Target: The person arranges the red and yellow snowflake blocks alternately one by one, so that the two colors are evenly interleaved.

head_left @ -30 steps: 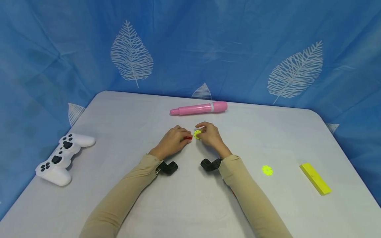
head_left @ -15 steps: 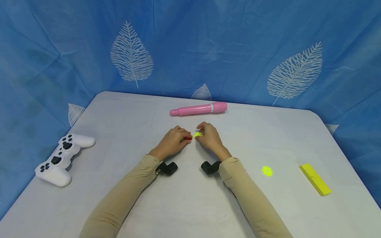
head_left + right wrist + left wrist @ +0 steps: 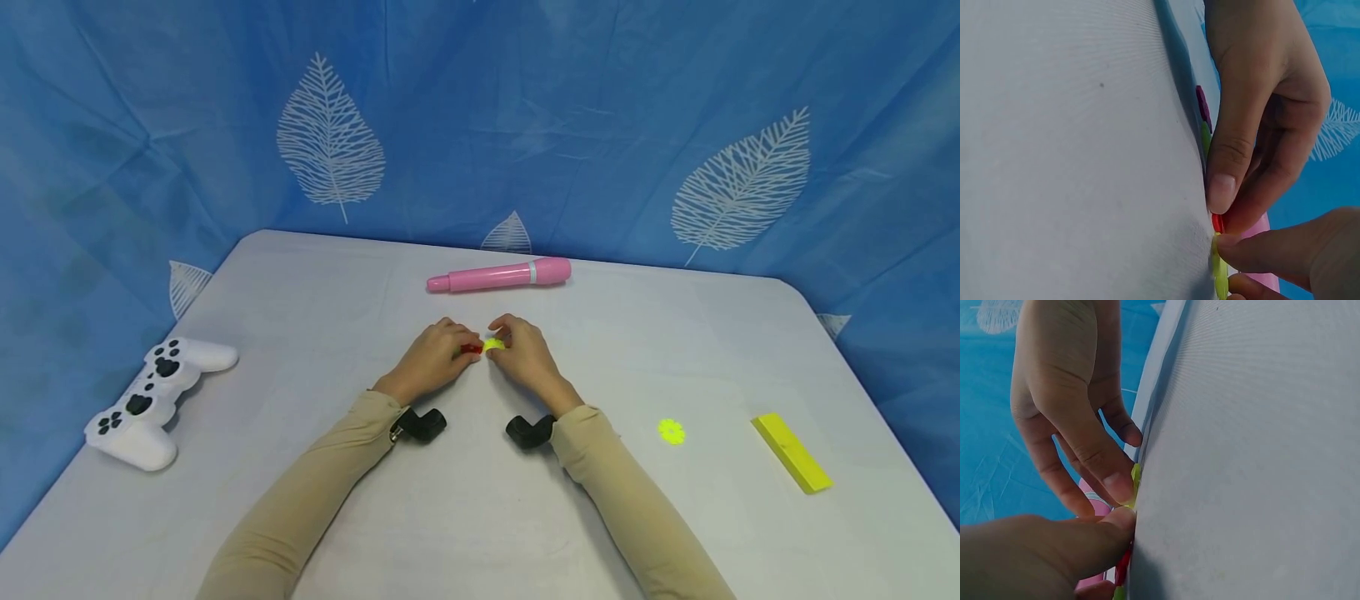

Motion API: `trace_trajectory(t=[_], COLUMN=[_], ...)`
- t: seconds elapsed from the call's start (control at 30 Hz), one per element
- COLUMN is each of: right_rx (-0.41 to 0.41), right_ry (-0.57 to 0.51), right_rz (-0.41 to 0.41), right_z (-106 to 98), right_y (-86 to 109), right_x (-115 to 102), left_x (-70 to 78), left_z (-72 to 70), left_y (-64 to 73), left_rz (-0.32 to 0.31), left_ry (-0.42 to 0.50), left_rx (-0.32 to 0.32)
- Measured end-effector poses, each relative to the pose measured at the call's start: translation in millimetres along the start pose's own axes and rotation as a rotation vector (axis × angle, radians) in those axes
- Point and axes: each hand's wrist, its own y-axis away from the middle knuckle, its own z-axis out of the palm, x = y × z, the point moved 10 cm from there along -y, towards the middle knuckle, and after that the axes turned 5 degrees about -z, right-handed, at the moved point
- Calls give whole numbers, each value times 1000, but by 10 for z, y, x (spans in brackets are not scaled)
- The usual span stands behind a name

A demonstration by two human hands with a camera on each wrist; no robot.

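Note:
Near the middle of the table my left hand (image 3: 429,360) grips a red flower-shaped disc (image 3: 471,348) between thumb and fingers. In the right wrist view a green piece (image 3: 1205,139) and a purple piece (image 3: 1203,103) line up behind the red one, partly hidden by that hand. My right hand (image 3: 527,358) pinches a yellow flower-shaped disc (image 3: 492,343) by its right side, its index finger arched above. The yellow disc's left edge meets the red disc's edge. From the left wrist view, the thumbs are close together, low over the white cloth.
A pink microphone-shaped stick (image 3: 498,276) lies beyond the hands. At the left edge is a white game controller (image 3: 153,402). Another yellow flower disc (image 3: 671,431) and a long yellow block (image 3: 792,452) lie to the right.
My right hand has brought the yellow disc left against the red one, tilting it from face-on to flatter. The left hand has kept its grip and stayed almost still.

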Motion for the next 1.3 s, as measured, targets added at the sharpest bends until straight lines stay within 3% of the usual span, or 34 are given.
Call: trace_trajectory(t=[0.33,0.63,0.8,1.07,1.3], right_rx=[7,3,2,11,26], right_ry=[24,11,4,5,-17], right_rz=[-9,-17,-6,-20,-27], right_z=[8,-30,-89,-173,-297], right_y=[42,86,123,179,254], right_x=[-34,-18,20,56,22], left_x=[6,19,44,41,44], left_z=[-17,24,90,265,301], left_y=[1,-13,-43,-74,-92], left_rz=[2,-11,-25,-61,-79], left_ry=[16,-28,-30,-20,-31], left_rx=[2,2,-27,-142,-164])
